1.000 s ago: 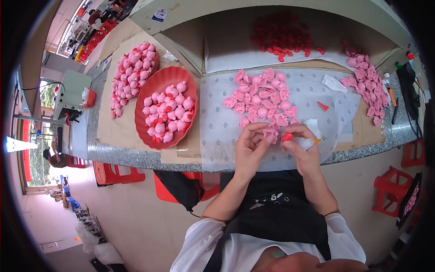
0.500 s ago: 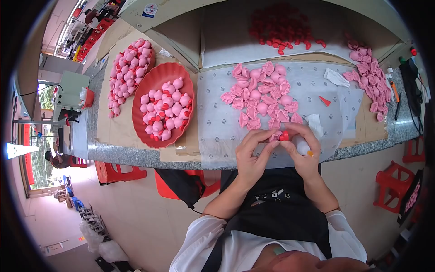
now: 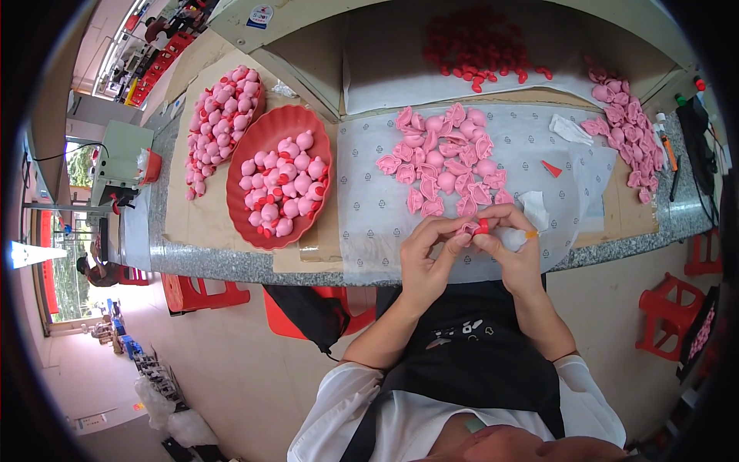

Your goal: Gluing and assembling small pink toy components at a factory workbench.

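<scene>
"What is the person wearing?"

"A black apron [image 3: 469,377] over a white top [image 3: 419,416], with little pale shapes [image 3: 471,326] (one just a yellowish outline) printed toward the apron's 12 o'clock."

"And the sleeves?"

"White and loose: the left sleeve [image 3: 327,408] at 8 o'clock, the right sleeve [image 3: 593,408] at 4, both reaching about the elbow."

"Straps?"

"A black strap [image 3: 360,431] at 7 o'clock. Near 6, by the neckline, a small green patch [image 3: 475,425] shows; I can't tell what it is."
</scene>
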A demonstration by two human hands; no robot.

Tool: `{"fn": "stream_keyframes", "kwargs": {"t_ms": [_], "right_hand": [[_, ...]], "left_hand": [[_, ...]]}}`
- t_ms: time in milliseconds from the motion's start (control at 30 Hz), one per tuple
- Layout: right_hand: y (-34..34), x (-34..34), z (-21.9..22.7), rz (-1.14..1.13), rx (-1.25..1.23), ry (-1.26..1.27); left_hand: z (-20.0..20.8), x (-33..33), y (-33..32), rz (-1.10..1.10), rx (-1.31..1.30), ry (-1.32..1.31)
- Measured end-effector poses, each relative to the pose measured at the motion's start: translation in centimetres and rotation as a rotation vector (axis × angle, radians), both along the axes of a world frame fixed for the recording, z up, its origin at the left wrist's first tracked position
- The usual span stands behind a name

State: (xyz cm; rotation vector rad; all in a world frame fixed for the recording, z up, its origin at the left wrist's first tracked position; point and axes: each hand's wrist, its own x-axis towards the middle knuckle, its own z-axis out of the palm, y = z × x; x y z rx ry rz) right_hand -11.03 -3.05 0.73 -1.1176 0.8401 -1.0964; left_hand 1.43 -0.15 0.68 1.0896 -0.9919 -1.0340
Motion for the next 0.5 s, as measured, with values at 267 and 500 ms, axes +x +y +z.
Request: {"fn": "stream_keyframes", "kwargs": {"t_ms": [267, 500], "right_hand": [[-0.3, 0.0, 0.3, 0.126, 0.224, -0.194], [-0.6, -0.4, 0.4, 0.239, 0.150, -0.089]], "left_hand": [[0.0, 0.9, -0.9, -0.017, -0.075, -0.699], [0.7, 1.1, -1.5, 0.001, -0.180, -0.837]]}}
